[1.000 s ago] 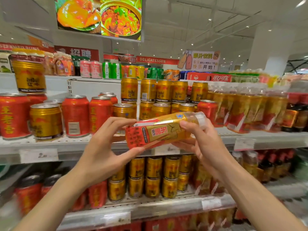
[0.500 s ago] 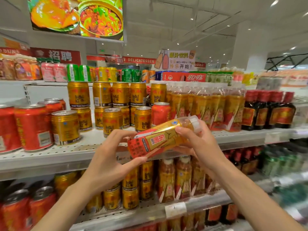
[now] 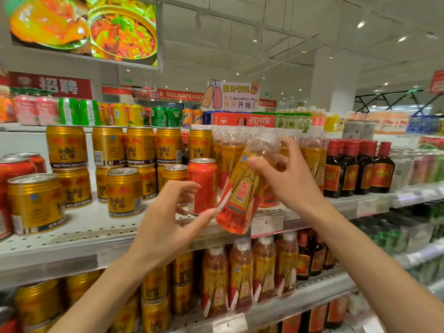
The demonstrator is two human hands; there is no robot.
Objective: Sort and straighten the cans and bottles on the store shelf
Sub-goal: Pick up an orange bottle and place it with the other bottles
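Observation:
An orange drink bottle (image 3: 242,188) with a gold and red label is tilted nearly upright, cap up and to the right, just in front of the middle shelf (image 3: 79,234). My right hand (image 3: 286,179) grips its upper part. My left hand (image 3: 165,227) hangs open beside the bottle's base, thumb tip close to it, fingers spread. Behind the bottle stands a row of like bottles (image 3: 310,152). A lone red can (image 3: 203,185) stands among gold cans (image 3: 125,191), just left of the held bottle.
Dark bottles with red caps (image 3: 358,168) fill the shelf to the right. More red cans (image 3: 14,169) sit at far left. The lower shelf (image 3: 300,296) holds gold cans and like bottles. The top shelf carries mixed cans and a red carton (image 3: 242,120).
The bottle swung from lying crosswise to nearly upright and moved toward the shelf. My left hand let go of its base and opened. The view shifted right along the shelf.

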